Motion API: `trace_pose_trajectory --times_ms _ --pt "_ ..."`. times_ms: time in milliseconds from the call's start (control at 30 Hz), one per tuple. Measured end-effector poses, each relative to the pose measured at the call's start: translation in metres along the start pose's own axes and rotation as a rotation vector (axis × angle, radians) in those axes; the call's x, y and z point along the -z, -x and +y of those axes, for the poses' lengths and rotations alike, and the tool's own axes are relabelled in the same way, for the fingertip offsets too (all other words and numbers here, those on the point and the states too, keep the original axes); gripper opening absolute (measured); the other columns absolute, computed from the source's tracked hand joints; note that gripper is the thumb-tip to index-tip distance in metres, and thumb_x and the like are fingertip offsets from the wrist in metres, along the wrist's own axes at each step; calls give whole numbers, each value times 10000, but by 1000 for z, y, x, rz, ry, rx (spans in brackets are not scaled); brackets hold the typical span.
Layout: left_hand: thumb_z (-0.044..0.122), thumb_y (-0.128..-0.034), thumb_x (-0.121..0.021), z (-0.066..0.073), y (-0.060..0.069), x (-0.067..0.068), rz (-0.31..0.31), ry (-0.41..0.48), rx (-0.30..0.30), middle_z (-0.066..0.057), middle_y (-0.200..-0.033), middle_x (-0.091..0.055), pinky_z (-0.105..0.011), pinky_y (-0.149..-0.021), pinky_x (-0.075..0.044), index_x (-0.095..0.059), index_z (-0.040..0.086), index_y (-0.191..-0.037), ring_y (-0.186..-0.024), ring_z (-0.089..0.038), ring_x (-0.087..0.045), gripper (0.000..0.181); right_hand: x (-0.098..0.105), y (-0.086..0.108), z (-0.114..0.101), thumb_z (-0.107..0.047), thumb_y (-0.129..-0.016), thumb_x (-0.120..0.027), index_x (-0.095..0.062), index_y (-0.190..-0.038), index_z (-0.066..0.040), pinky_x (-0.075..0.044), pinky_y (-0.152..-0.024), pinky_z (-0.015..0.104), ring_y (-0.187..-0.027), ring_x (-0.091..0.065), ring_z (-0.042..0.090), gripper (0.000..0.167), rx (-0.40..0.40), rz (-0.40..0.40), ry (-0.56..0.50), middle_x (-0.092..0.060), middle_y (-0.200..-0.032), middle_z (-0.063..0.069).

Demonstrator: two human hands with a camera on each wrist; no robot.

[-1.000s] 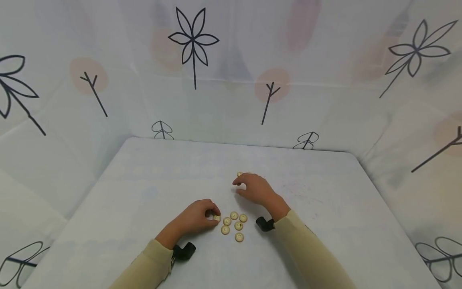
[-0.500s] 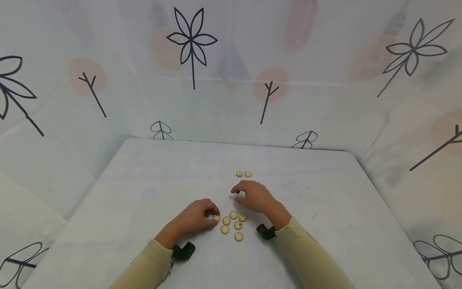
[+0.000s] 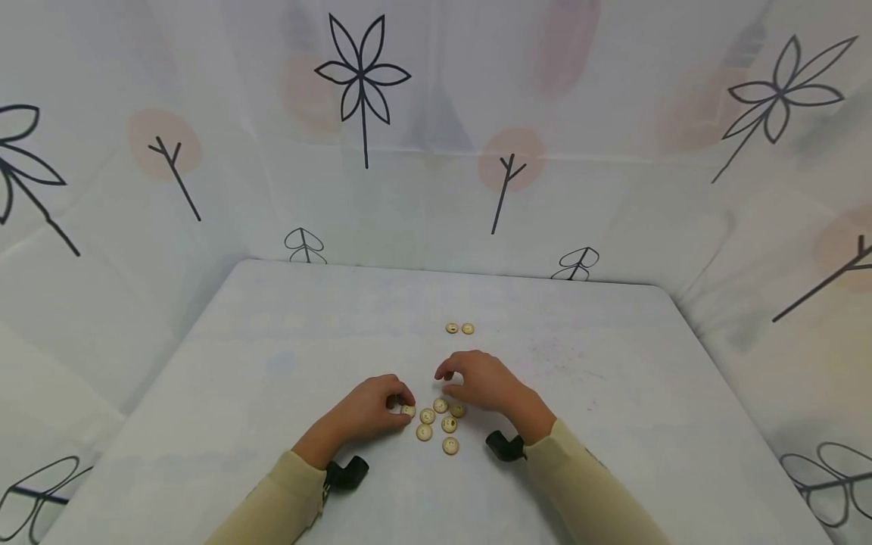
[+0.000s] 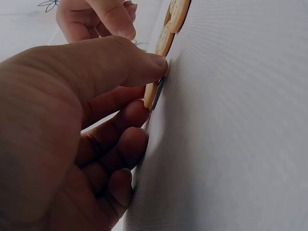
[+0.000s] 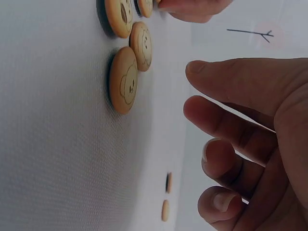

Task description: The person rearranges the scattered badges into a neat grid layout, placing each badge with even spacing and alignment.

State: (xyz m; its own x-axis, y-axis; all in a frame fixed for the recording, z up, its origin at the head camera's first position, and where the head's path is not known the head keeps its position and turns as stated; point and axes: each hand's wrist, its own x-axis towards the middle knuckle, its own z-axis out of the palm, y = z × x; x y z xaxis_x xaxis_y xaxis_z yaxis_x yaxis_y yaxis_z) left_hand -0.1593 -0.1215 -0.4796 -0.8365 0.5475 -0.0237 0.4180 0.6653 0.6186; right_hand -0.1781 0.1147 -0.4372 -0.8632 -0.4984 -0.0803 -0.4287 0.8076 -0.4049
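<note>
My left hand (image 3: pixel 373 407) rests on the table at the left of the button cluster, its thumb and finger pinching a round wooden button (image 3: pixel 409 411). In the left wrist view the thumb lies over that button (image 4: pixel 149 95), partly hiding it. My right hand (image 3: pixel 485 381) hovers just behind the cluster, fingers bent and apart, holding nothing. Several loose buttons lie below it, one at the front (image 3: pixel 450 446). In the right wrist view a button with an animal face (image 5: pixel 123 81) lies flat on the cloth, away from the fingertips.
Two more buttons (image 3: pixel 468 328) lie side by side farther back on the white table (image 3: pixel 286 318). A patterned cloth (image 3: pixel 422 204) hangs behind and beside the table. Black devices are strapped at both wrists, the right one (image 3: pixel 505 446) beside the cluster.
My right hand has moved back from the two far buttons toward the cluster, uncovering them. My left hand keeps its pinch and place.
</note>
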Motion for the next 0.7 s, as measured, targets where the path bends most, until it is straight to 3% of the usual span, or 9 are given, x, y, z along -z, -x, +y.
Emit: trace_pose_trajectory --times_ms 300,700 --pt "296 -857 -722 0 -1 0 -9 -2 10 154 -879 -570 -245 -748 -447 -689 247 -970 -796 -47 -509 127 -4 5 -2 -246 -869 -712 -713 -1071 -228 -487 -863 354 -972 -609 109 202 14 -22 -13 -677 -1024 -108" --pt "285 -852 -728 0 0 -1 1 -3 10 145 -871 -570 -246 -736 -441 -688 244 -959 -787 -55 -503 121 -12 9 -2 -276 -875 -695 -731 -1026 -229 -486 -831 334 -913 -596 74 163 36 -53 1 -669 -1004 -118"
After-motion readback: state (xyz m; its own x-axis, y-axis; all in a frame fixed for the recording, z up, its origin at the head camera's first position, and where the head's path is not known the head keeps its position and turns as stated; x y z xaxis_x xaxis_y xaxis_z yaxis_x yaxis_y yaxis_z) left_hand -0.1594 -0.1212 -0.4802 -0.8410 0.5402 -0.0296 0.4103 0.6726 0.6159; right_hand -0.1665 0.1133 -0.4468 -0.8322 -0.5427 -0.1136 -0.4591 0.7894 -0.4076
